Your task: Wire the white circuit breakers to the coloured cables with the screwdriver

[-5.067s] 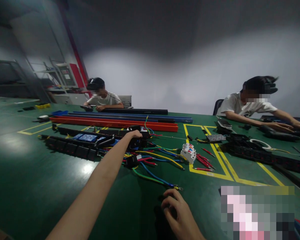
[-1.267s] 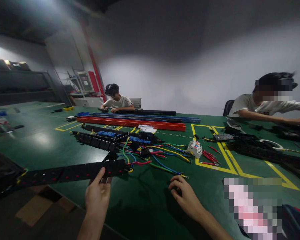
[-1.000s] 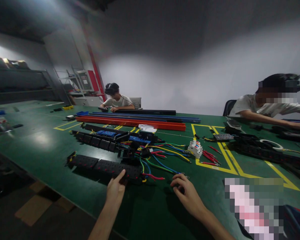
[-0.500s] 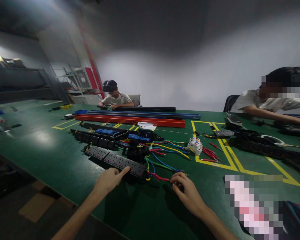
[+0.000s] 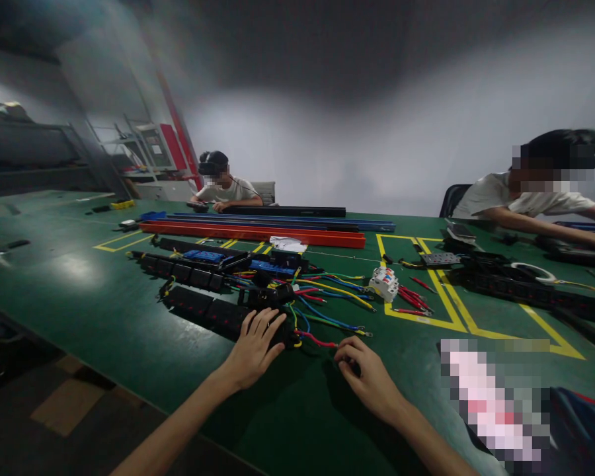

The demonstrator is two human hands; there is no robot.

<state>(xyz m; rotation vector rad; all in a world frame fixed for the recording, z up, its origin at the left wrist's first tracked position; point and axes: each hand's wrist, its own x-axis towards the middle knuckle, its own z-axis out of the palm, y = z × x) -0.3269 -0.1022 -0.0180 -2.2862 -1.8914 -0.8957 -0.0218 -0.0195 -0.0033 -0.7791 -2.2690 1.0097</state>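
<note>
Nearest the camera, the right hand (image 5: 369, 378) rests on the green surface (image 5: 104, 311) with its fingers (image 5: 347, 349) curled in loosely; a small dark object shows under them, but it is too hidden to name, and whether they grip it cannot be told. Its fingertips sit just beside the free end of a red wire (image 5: 318, 341).

Just to the left and slightly farther out, the left hand (image 5: 252, 344) lies flat with its fingers (image 5: 264, 322) spread open, pressing down on the near end of a black power strip (image 5: 213, 309). The strip lies on the surface, running away to the left from under the hand, with red, yellow, blue and green wires trailing out of its right end.

Behind it lies a second black strip (image 5: 183, 271) with blue modules, and a tangle of coloured wires (image 5: 327, 297) spreads to the right. A white circuit breaker (image 5: 384, 283) stands near the yellow floor-tape line (image 5: 446, 304), with short red leads (image 5: 414, 301) beside it.

Farther back, a long red rail (image 5: 252, 233) and a blue rail (image 5: 287, 220) lie across the surface. At the far edge 1 person in a white shirt (image 5: 225, 192) sits, and another person (image 5: 520, 198) at the right reaches over dark parts.
</note>
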